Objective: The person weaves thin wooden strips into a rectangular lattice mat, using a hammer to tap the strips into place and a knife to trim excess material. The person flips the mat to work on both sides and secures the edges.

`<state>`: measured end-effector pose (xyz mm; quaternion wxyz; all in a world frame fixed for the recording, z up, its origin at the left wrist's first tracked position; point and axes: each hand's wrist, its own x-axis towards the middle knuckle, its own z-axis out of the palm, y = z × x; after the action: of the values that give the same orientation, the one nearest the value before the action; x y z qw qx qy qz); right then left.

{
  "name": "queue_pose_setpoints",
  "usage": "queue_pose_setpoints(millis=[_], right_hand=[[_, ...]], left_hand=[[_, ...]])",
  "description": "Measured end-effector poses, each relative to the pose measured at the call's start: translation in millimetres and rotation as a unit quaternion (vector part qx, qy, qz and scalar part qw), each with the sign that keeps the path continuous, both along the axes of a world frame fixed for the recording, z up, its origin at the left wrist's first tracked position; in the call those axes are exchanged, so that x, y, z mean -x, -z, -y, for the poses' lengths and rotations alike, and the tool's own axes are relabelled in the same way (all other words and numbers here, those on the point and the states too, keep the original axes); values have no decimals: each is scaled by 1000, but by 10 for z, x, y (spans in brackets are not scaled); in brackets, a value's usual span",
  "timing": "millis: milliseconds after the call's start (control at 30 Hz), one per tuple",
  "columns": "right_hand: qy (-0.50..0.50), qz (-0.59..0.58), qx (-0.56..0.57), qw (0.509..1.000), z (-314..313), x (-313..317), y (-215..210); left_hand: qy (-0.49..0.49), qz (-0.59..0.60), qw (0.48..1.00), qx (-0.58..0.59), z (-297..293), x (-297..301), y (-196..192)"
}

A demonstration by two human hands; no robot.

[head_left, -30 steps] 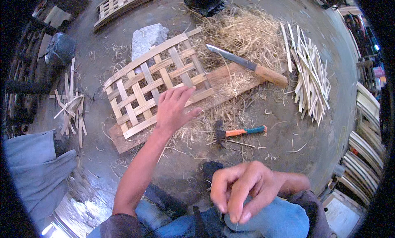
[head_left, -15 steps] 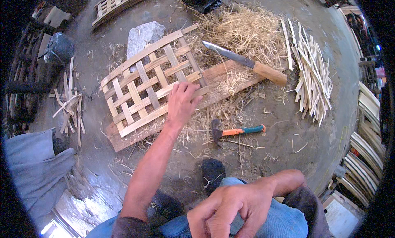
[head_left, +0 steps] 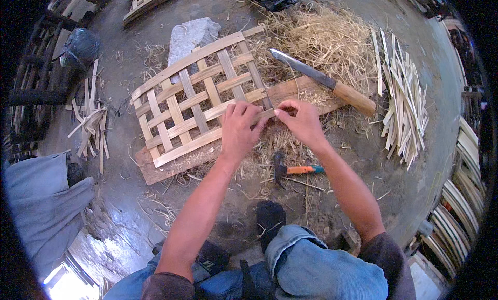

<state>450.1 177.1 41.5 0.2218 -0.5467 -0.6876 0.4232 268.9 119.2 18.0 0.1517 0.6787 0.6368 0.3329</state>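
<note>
Woven wood-slat lattice panel (head_left: 199,116) lies tilted across a rough plank (head_left: 147,170), approx. mid-view, in front of the person; its far edge reaches a pale stone block (head_left: 192,39), though can't tell if they touch. Flat slats cross over-and-under, leaving squarish gaps; colour mostly pale honey w/ visible grain, a few greyer, esp. the R end slat. Far edge slat runs on past the R end; near edge slat looks straight & clean, L end squared off. L hand (head_left: 240,127) is curled over the near edge close to the R corner, fingers on top, thumb at the edge, part closed w/ the slat held between. R hand (head_left: 302,124) meets it at that corner, thumb & forefinger tips drawn close together; can't tell if fully closed or what, if anything, is pinched, too small to see. Knife (head_left: 327,82) w/ wood handle lies just beyond the R hand, blade pointing far L. Claw hammer (head_left: 298,169), orange & teal grip, is on the floor btwn the forearms, handle end hidden by R arm. Wood shavings (head_left: 324,40) heaped behind the knife; loose pale strips (head_left: 403,108) piled far R.
</note>
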Motion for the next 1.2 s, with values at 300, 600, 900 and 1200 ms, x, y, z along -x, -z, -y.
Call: queue_pose_setpoints(millis=[300, 600, 900, 1200], right_hand=[[14, 147, 36, 988, -45, 182, -52], [-32, 95, -36, 994, -62, 73, -100], [-307, -365, -230, 848, 966, -64, -2434], [-251, -444, -228, 829, 1150, 217, -2472]], left_hand=[[-26, 14, 1000, 8, -2, -35, 0], [-38, -11, 995, 90, -135, -123, -118], [-38, -30, 985, 165, -156, -85, -280], [-27, -52, 984, 168, -160, -52, -275]])
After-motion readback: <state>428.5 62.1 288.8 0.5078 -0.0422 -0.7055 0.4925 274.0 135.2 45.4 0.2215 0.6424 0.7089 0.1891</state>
